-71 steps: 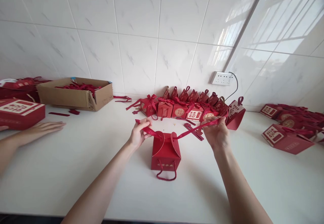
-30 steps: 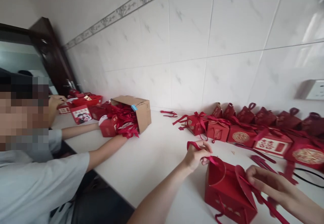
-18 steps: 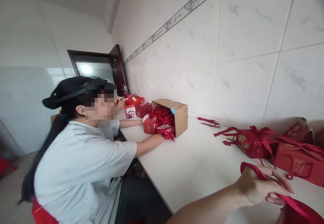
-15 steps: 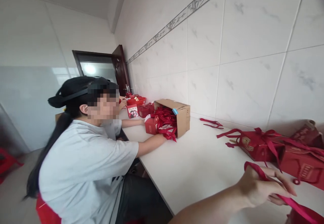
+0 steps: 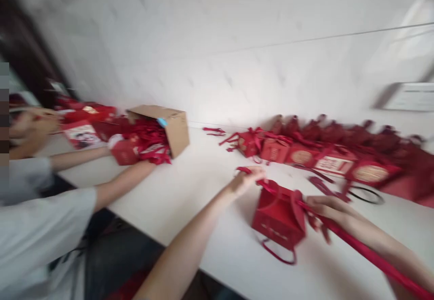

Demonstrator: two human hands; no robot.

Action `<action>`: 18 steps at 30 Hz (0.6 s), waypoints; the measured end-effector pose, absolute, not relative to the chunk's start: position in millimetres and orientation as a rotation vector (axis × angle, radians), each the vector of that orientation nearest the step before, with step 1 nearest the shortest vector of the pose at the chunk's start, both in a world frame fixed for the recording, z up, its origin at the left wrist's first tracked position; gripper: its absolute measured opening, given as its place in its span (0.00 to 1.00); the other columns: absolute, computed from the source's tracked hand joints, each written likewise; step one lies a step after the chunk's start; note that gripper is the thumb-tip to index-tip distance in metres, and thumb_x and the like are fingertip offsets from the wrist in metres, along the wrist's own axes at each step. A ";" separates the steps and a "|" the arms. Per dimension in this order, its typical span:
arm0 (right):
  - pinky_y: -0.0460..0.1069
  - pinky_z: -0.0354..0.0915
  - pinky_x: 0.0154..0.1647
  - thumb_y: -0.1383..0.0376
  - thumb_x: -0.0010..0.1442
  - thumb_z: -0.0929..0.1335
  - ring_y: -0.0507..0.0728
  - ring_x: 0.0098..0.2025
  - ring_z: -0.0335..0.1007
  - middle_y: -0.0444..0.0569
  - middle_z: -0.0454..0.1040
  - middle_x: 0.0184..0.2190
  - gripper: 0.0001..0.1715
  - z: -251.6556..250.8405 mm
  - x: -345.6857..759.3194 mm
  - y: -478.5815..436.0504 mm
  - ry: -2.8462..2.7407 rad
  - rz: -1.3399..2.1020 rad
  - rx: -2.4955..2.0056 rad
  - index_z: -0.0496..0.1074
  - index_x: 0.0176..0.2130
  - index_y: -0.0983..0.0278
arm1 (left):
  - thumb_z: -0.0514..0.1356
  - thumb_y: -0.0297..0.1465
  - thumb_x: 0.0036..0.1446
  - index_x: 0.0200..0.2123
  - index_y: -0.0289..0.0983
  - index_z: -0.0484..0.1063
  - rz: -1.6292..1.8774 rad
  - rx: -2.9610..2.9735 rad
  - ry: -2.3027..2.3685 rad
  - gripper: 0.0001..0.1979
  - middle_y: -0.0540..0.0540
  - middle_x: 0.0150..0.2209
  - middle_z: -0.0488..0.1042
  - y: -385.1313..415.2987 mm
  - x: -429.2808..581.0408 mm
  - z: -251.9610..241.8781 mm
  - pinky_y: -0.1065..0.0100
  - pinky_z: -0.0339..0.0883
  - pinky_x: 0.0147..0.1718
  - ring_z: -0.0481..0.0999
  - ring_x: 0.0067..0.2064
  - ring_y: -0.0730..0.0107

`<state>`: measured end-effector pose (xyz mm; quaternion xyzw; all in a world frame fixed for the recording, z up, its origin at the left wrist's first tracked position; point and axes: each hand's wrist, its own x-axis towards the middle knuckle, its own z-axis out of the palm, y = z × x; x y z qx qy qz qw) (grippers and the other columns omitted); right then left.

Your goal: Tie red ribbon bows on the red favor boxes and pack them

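Note:
A small red gift box [image 5: 280, 218] with a thin red cord handle at its near side stands on the white table in front of me. A red ribbon [image 5: 359, 242] runs through its top and trails off to the lower right. My left hand [image 5: 249, 180] is closed on one end of that ribbon, just left of the box top. At the box's right side, my right hand [image 5: 327, 209] has its fingers curled around the ribbon. Motion blur softens both hands, so the exact finger contact on the right is unclear.
Rows of red gift boxes [image 5: 301, 155] line the wall at the right. A dark loop [image 5: 368, 195] and loose ribbon pieces [image 5: 327, 187] lie behind my right hand. On the left, a co-worker's arms [image 5: 125, 184] reach to a cardboard carton [image 5: 178, 130] full of red ribbons.
My view has swung right and down, bringing the gift box and my right hand into sight. My left hand still holds the ribbon. The co-worker's arms remain at the carton.

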<state>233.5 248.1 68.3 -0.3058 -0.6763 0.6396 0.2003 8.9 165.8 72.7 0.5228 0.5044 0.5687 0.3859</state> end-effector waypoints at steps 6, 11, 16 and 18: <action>0.44 0.65 0.14 0.51 0.53 0.68 0.51 0.17 0.65 0.45 0.68 0.17 0.22 84.5 231.1 248.4 -2.075 1.883 -0.788 0.66 0.20 0.65 | 0.53 0.41 0.56 0.15 0.38 0.60 1.350 1.345 1.373 0.21 0.52 0.15 0.58 156.4 -2.2 74.7 0.69 0.53 0.26 0.58 0.22 0.73; 0.42 0.64 0.14 0.51 0.53 0.70 0.48 0.17 0.63 0.42 0.67 0.17 0.21 82.3 236.7 257.7 -2.114 1.967 -0.662 0.67 0.23 0.65 | 0.57 0.40 0.55 0.16 0.37 0.61 1.151 1.375 1.563 0.20 0.53 0.19 0.61 134.7 -3.3 84.6 0.70 0.54 0.28 0.60 0.24 0.74; 0.41 0.64 0.14 0.55 0.54 0.70 0.48 0.19 0.64 0.43 0.68 0.18 0.17 75.1 231.8 258.1 -2.108 1.955 -0.579 0.69 0.25 0.66 | 0.60 0.41 0.54 0.19 0.36 0.63 1.402 1.151 1.168 0.19 0.53 0.21 0.60 123.6 0.7 76.6 0.68 0.60 0.32 0.64 0.27 0.74; 0.41 0.64 0.14 0.56 0.53 0.70 0.48 0.19 0.64 0.42 0.69 0.19 0.15 71.0 226.7 250.3 -2.070 1.962 -0.548 0.70 0.27 0.66 | 0.62 0.40 0.53 0.19 0.35 0.63 1.492 1.074 1.033 0.18 0.53 0.22 0.60 113.4 2.7 73.6 0.69 0.61 0.32 0.64 0.28 0.75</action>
